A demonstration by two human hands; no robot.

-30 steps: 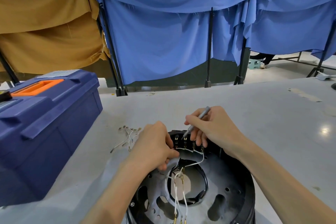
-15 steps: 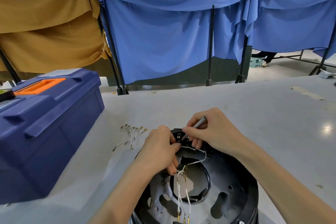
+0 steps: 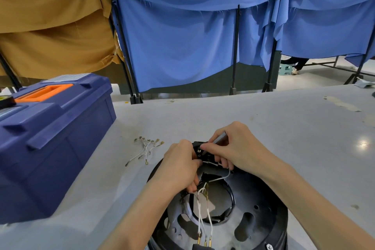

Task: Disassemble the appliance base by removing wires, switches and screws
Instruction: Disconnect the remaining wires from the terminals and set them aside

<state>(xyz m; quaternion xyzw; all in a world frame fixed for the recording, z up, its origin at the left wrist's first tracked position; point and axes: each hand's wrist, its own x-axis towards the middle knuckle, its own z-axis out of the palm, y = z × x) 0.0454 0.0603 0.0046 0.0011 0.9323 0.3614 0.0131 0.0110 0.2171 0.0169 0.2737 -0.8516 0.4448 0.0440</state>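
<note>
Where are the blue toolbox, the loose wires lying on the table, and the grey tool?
blue toolbox [image 3: 50, 158]: head view, on its side wall.
loose wires [image 3: 145, 149]: head view, where the white strands cross.
grey tool [image 3: 220, 138]: head view, on the visible part of its shaft.

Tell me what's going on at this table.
A person is taking apart a round black appliance base on a grey table. The right hand holds a thin grey tool with its tip at the black switch block on the base's far rim. The left hand pinches the white wires that run from that block into the base. A bunch of loose wires, already off, lies on the table beside a blue toolbox.
</note>
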